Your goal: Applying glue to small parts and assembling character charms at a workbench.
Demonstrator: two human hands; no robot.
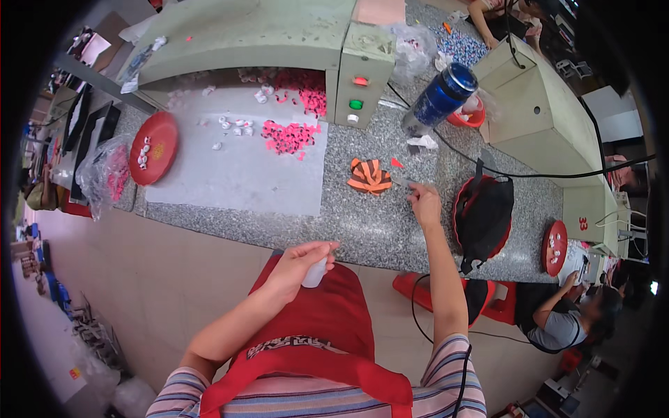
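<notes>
My right hand is over the granite tabletop, fingers pinched on a small thin-bladed knife. The blade points left at a lump of orange-and-brown striped clay lying on the stone, and its tip is at or close to the lump's right edge. A little red-orange scrap lies just beyond. Closer to me, my left hand is in front of the table edge above my red apron, closed around a smooth whitish piece whose kind I cannot make out, since the fingers partly cover it.
White paper bears many pink pieces under a green machine housing. A red plate stands left. Right are a blue bottle, black cloth in a red bowl, and a cable. Other people sit far right.
</notes>
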